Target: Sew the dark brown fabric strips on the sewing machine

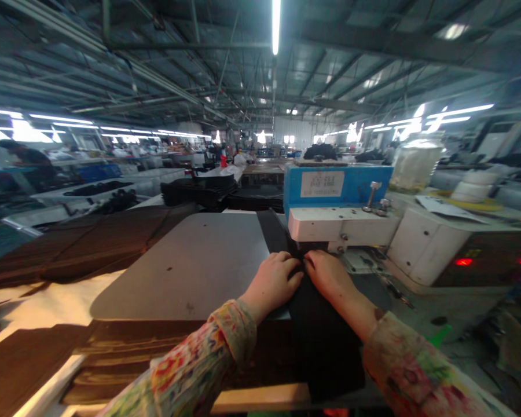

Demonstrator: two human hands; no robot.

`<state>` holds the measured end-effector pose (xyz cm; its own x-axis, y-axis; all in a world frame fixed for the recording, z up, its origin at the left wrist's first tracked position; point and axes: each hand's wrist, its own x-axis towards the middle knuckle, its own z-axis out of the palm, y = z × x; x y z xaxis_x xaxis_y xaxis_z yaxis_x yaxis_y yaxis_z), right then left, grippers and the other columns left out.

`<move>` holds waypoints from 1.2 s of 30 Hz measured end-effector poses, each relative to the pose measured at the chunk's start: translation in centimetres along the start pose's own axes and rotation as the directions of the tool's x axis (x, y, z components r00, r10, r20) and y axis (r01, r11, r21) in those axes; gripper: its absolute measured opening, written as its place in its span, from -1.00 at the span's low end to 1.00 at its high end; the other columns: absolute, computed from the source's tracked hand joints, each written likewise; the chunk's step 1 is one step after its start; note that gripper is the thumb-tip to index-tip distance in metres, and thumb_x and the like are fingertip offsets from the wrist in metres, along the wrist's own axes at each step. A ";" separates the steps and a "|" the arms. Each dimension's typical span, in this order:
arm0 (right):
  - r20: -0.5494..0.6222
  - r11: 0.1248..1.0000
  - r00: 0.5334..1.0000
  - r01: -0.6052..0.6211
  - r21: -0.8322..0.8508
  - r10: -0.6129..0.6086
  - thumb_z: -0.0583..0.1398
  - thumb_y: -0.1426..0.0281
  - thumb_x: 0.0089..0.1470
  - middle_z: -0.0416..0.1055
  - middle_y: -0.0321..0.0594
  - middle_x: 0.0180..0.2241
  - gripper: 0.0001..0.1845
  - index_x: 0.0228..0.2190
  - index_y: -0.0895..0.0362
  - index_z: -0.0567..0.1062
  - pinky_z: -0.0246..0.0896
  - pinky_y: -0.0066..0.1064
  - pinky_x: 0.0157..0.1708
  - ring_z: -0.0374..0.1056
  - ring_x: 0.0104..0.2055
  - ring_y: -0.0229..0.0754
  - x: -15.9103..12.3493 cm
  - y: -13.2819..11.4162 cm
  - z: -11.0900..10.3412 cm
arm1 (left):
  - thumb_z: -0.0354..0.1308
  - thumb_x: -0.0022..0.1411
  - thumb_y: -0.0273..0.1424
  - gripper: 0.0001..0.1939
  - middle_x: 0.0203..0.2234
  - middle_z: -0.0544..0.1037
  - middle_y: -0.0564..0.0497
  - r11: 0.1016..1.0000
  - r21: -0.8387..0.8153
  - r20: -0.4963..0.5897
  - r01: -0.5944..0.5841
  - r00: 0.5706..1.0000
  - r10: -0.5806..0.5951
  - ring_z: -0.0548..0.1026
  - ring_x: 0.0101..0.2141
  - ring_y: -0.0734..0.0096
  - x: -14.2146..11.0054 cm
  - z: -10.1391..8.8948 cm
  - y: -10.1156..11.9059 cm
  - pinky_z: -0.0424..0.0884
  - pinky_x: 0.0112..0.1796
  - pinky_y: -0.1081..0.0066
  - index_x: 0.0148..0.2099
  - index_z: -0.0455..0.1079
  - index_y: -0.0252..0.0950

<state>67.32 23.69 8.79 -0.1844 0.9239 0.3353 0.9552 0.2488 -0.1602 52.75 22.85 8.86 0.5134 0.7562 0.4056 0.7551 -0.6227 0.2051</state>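
A long black piece of fabric [323, 336] hangs over the near edge and runs back along the right side of a flat grey metal plate [204, 263]. My left hand [274, 284] rests at the plate's right edge, its fingers curled onto the fabric. Close beside it, my right hand [330, 275] pinches the same fabric, thumb and fingers together. Both sets of fingertips nearly meet in front of the white head [330, 226] of a machine with a blue housing [373, 179]. The fabric's edge between the fingertips is partly hidden.
Stacked dark brown pieces [99, 231] lie left of the plate, and another stack [165, 359] sits below it. Black stacks [200, 191] stand behind. To the right are a control box [469, 255] with red displays, a clear jar [417, 162] and white thread spools [473, 188].
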 end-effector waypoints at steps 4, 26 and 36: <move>-0.004 1.000 1.000 0.006 0.003 -0.006 -0.02 0.47 0.09 0.44 -0.10 -0.28 -0.74 -0.29 0.21 0.44 0.12 -0.43 -0.25 0.34 -0.23 -0.16 0.0 0.1 0.2 | -0.02 0.19 -0.30 -0.74 -0.22 0.40 -0.03 1.000 0.001 -0.003 -0.002 1.000 0.002 0.33 -0.19 0.32 0.0 0.0 0.0 0.28 -0.13 0.35 -0.14 0.38 -0.25; -0.005 1.000 1.000 0.010 -0.002 -0.010 -0.02 0.48 0.08 0.43 -0.11 -0.29 -0.75 -0.30 0.21 0.44 0.11 -0.43 -0.26 0.34 -0.24 -0.16 0.0 0.0 0.1 | -0.01 0.18 -0.30 -0.75 -0.22 0.40 -0.04 1.000 -0.012 -0.005 -0.011 1.000 0.010 0.34 -0.19 0.32 0.1 -0.1 0.0 0.28 -0.12 0.35 -0.15 0.38 -0.27; 0.023 1.000 1.000 -0.003 -0.006 0.003 -0.04 0.48 0.10 0.43 -0.11 -0.28 -0.74 -0.30 0.20 0.43 0.10 -0.44 -0.24 0.33 -0.22 -0.19 0.0 -0.1 -0.1 | 0.00 0.17 -0.25 -0.71 -0.19 0.39 -0.05 0.999 -0.026 0.017 -0.021 1.000 0.022 0.34 -0.17 0.30 0.1 0.1 -0.3 0.28 -0.10 0.33 -0.13 0.37 -0.27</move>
<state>67.26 23.69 8.86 -0.1870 0.9310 0.3134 0.9571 0.2446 -0.1555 52.63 23.16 8.73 0.5366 0.7460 0.3944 0.7335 -0.6434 0.2192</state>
